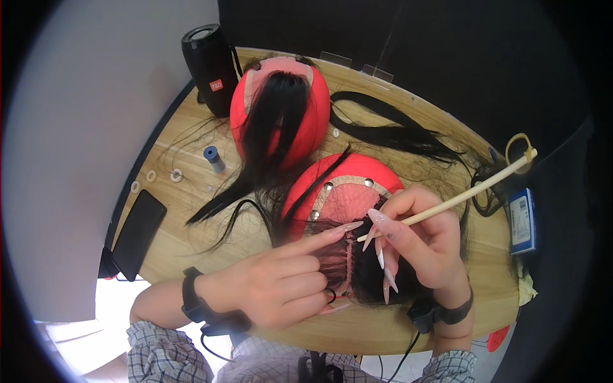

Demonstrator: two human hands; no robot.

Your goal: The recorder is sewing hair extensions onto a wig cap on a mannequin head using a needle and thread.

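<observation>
My right hand point(421, 239) pinches a long cream-coloured ventilating needle point(469, 193), tilted up to the right with its thin tip at the wig cap. That cap point(348, 199), pink netting with dark hair, covers the nearer red head block point(332, 167). My left hand point(274, 284) rests on the cap's left side, its index finger stretched toward the needle tip. The other left fingers are curled under; what they hold, if anything, is hidden. Dark hair point(370, 277) hangs over the block's near side beneath my right hand. Round silver pins point(329, 186) dot the cap's edge.
Behind stands another red head block point(313, 121) with netting and long black hair. A black cylindrical speaker point(207, 70), a blue-topped spool point(214, 158) and a dark phone point(139, 230) are at left. A loose hair bundle point(389, 118) and a blue-white box point(523, 220) lie right.
</observation>
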